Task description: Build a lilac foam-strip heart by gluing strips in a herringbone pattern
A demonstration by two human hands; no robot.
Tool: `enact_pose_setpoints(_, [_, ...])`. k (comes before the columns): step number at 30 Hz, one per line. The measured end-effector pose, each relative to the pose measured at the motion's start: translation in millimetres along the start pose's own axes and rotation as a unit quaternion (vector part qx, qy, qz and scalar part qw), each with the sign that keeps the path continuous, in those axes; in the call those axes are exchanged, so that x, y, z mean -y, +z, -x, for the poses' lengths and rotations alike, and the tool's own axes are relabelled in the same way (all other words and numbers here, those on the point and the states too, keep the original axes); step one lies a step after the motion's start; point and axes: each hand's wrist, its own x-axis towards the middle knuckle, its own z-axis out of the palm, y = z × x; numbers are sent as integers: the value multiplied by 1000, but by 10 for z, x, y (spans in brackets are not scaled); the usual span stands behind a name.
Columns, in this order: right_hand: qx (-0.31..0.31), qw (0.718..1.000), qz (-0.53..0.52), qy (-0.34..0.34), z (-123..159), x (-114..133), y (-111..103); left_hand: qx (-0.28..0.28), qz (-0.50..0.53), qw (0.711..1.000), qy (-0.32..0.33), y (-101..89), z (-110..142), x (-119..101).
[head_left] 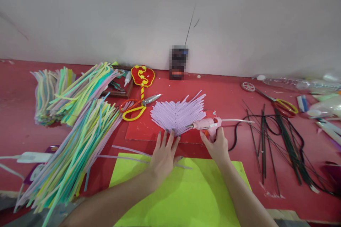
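A fan-shaped piece made of pale purple strips [178,113] lies on a red sheet [138,133] in the middle of the table. My left hand [163,156] rests flat with its fingers spread, the fingertips pressing on the near edge of the purple piece. My right hand [217,145] is closed round the handle of a pink glue gun [206,125], whose nozzle touches the right lower edge of the purple piece. A clear glue stick pokes out of the gun's back toward the right.
A lime green sheet [173,191] lies under my forearms. Piles of pastel strips [77,131] fill the left side. Yellow-handled scissors [137,106] and a red-and-yellow ornament [142,76] lie behind. Dark wires [279,138], a black cord, more scissors [282,103] and markers sit at the right.
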Motion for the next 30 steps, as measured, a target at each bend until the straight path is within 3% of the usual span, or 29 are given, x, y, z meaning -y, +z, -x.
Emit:
enact_pose_setpoints(6, [59, 998, -22, -11, 2, 26, 23, -3, -1, 1000, -2, 15, 4, -2])
enact_pose_setpoints(16, [81, 996, -2, -44, 23, -31, 65, 1, 6, 1000, 2, 13, 0, 10])
enact_pose_setpoints(30, [95, 995, 5, -35, 24, -13, 67, -7, -13, 1000, 5, -9, -13, 8])
